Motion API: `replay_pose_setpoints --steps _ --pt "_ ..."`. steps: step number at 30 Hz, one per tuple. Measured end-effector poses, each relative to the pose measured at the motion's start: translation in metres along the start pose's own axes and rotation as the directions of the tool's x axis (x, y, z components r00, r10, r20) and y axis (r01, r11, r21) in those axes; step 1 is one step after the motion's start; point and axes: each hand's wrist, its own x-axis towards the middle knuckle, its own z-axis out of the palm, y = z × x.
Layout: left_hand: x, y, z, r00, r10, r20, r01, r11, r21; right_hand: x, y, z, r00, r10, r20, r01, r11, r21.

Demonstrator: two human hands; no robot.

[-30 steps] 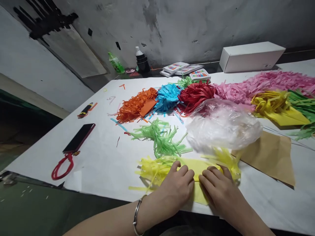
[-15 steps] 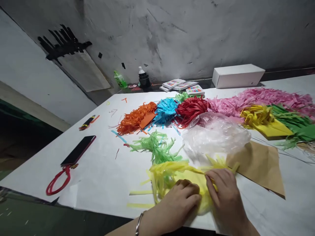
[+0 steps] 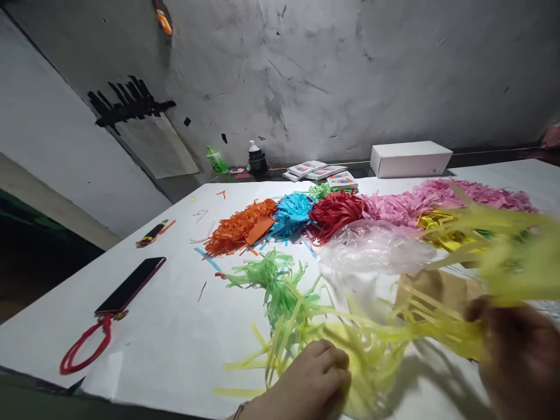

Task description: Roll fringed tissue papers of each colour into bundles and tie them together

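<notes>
A pile of yellow fringed tissue paper [image 3: 367, 361] lies at the table's near edge. My left hand [image 3: 317, 373] presses down on its left part, fingers curled together against the paper. Raised at the right, my right hand [image 3: 516, 350] is smeared by motion. It grips a piece of yellow tissue paper [image 3: 520, 256], whose blurred sheet spreads above the hand while long strips trail back to the pile. Light green paper fringe [image 3: 280, 286] lies just behind the yellow pile, touching it.
Orange [image 3: 240, 224], blue [image 3: 292, 216], red [image 3: 336, 214] and pink fringe bundles [image 3: 437, 195] line the table's middle. A clear plastic bag [image 3: 378, 248] and brown paper [image 3: 431, 289] lie nearer. At left are a phone [image 3: 131, 286] and a cutter [image 3: 151, 233]. A white box [image 3: 411, 158] stands behind.
My right hand has moved right and up, drawing yellow tissue paper away from the pile. My left hand stays on the paper. The camera view has tilted up slightly.
</notes>
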Motion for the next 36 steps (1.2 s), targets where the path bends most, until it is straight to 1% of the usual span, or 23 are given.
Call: replay_pose_setpoints --steps 1,2,3,5,6,7,8,9,10,11,12,13,14,15,16,17,20,22,25,28,30,33,36 --pt "0.001 0.002 -0.003 0.999 0.027 -0.029 -0.027 0.999 -0.026 -0.002 -0.008 0.006 0.984 -0.17 0.059 0.172 0.984 -0.034" --pt "0.002 0.005 -0.008 0.997 0.054 -0.062 -0.058 0.997 -0.051 -0.003 -0.018 0.014 0.88 -0.44 0.18 0.439 0.897 0.045" --pt "0.005 0.008 -0.015 0.99 0.087 -0.109 -0.094 0.994 -0.063 -0.004 -0.027 0.023 0.738 -0.599 0.31 0.592 0.796 0.129" --pt "0.014 0.016 -0.029 0.968 0.105 -0.229 -0.121 0.991 -0.055 -0.004 -0.046 0.04 0.578 -0.727 0.37 0.723 0.667 0.181" --pt "0.021 0.018 -0.036 0.96 0.062 -0.272 -0.081 0.995 -0.058 -0.003 -0.053 0.047 0.529 -0.756 0.385 0.754 0.627 0.195" --pt "0.029 0.02 -0.042 0.959 -0.022 -0.283 -0.002 0.996 -0.085 -0.002 -0.059 0.052 0.502 -0.779 0.375 0.776 0.598 0.202" --pt "0.038 0.019 -0.047 0.957 -0.147 -0.251 0.113 0.983 -0.145 0.0 -0.063 0.056 0.483 -0.799 0.358 0.79 0.574 0.216" --pt "0.046 0.017 -0.051 0.94 -0.295 -0.171 0.25 0.938 -0.241 0.002 -0.065 0.058 0.477 -0.815 0.331 0.797 0.559 0.228" --pt "0.054 0.013 -0.054 0.899 -0.434 -0.051 0.387 0.846 -0.366 0.003 -0.066 0.059 0.487 -0.822 0.295 0.796 0.557 0.237" --pt "0.06 0.009 -0.054 0.841 -0.533 0.091 0.502 0.706 -0.5 0.004 -0.065 0.06 0.511 -0.819 0.262 0.784 0.569 0.249" --pt "0.065 0.004 -0.054 0.776 -0.588 0.227 0.58 0.526 -0.622 0.004 -0.064 0.061 0.543 -0.806 0.236 0.761 0.592 0.268" --pt "0.068 -0.001 -0.052 0.721 -0.607 0.335 0.613 0.333 -0.716 0.003 -0.062 0.063 0.581 -0.784 0.22 0.726 0.621 0.296" --pt "0.07 -0.004 -0.05 0.681 -0.608 0.409 0.607 0.157 -0.779 0.002 -0.06 0.065 0.621 -0.754 0.214 0.679 0.654 0.334" --pt "0.071 -0.007 -0.048 0.661 -0.599 0.451 0.576 0.02 -0.817 0.0 -0.058 0.067 0.659 -0.72 0.215 0.623 0.684 0.38" --pt "0.072 -0.008 -0.046 0.655 -0.59 0.473 0.539 -0.075 -0.839 -0.003 -0.057 0.069 0.694 -0.687 0.216 0.565 0.706 0.427" --pt "0.072 -0.009 -0.044 0.653 -0.578 0.49 0.511 -0.142 -0.848 -0.006 -0.056 0.072 0.725 -0.654 0.217 0.511 0.721 0.468" --pt "0.074 -0.006 -0.04 0.638 -0.517 0.571 0.51 -0.271 -0.816 -0.014 -0.053 0.076 0.792 -0.571 0.215 0.398 0.75 0.528" --pt "0.076 -0.003 -0.038 0.623 -0.517 0.588 0.516 -0.294 -0.805 -0.017 -0.053 0.076 0.823 -0.524 0.22 0.344 0.768 0.54" --pt "0.081 0.001 -0.033 0.617 -0.621 0.483 0.444 -0.232 -0.865 -0.018 -0.054 0.074 0.869 -0.431 0.245 0.223 0.781 0.583" --pt "0.086 0.003 -0.027 0.619 -0.722 0.309 0.339 -0.11 -0.934 -0.017 -0.056 0.073 0.893 -0.367 0.261 0.136 0.772 0.621" --pt "0.091 0.004 -0.026 0.623 -0.747 0.233 0.315 -0.034 -0.949 -0.019 -0.054 0.075 0.907 -0.329 0.261 0.106 0.78 0.616" --pt "0.096 0.002 -0.03 0.646 -0.735 0.204 0.39 0.089 -0.916 -0.025 -0.049 0.079 0.923 -0.245 0.298 0.021 0.804 0.595" --pt "0.098 0.0 -0.034 0.687 -0.716 0.128 0.442 0.272 -0.855 -0.029 -0.044 0.08 0.916 -0.262 0.304 0.028 0.797 0.603"
